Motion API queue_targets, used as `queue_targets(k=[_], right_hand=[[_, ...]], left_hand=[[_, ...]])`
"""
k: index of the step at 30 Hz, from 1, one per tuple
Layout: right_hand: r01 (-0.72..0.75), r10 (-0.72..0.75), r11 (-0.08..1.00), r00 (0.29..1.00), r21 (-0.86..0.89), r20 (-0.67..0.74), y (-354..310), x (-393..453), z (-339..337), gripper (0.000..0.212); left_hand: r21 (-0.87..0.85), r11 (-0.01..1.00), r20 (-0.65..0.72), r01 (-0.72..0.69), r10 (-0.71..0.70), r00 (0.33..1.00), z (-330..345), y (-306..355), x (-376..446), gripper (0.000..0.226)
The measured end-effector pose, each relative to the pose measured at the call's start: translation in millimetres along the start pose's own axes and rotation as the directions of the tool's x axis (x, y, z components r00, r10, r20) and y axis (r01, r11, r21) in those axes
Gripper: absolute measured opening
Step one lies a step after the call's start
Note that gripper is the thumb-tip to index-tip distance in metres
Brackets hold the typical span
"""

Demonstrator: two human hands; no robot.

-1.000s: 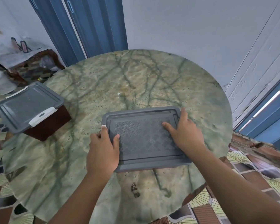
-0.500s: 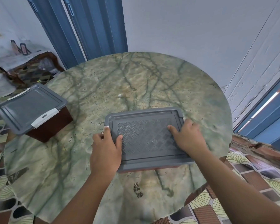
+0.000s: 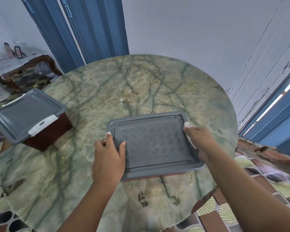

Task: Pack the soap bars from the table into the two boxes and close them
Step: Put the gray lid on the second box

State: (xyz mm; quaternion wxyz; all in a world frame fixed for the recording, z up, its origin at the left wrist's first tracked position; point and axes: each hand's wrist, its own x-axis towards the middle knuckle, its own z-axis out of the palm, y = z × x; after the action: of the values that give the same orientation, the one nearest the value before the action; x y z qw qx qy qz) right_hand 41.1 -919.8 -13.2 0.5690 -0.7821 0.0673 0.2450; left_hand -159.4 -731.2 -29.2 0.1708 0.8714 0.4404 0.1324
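Note:
Two brown boxes with grey lids stand on the round marble table [image 3: 141,84]. The near box [image 3: 151,143] sits at the table's centre front with its lid on. My left hand [image 3: 109,156] grips its left edge, thumb on the lid, fingers down over the white left latch. My right hand [image 3: 199,141] covers the right edge, fingers on the white right latch. The far box [image 3: 28,118] rests at the table's left edge, lid on, its white front latch down. No soap bars are visible.
A blue folding door [image 3: 84,30] and a pale wall stand behind the table. A dark wooden side table [image 3: 28,71] with clutter is at the far left. A blue frame [image 3: 274,114] runs at the right. Patterned floor tiles surround the table.
My right hand slid from the lid's top surface to its right edge over the latch. My left hand stayed on the left edge. The box shifted little.

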Motion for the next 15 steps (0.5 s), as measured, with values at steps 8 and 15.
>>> queue_targets(k=[8,15], right_hand=[[0.068,-0.071,0.993,0.997,-0.098,-0.036,3,3,5,0.029],[0.036,-0.038,0.991,0.999,-0.129,-0.016,0,11,-1,0.025]], left_hand=[[0.162,0.966,-0.052,-0.202,0.213,0.976,-5,9,37,0.057],[0.132,0.85,0.338,-0.509,0.444,0.83,1,63,117,0.042]])
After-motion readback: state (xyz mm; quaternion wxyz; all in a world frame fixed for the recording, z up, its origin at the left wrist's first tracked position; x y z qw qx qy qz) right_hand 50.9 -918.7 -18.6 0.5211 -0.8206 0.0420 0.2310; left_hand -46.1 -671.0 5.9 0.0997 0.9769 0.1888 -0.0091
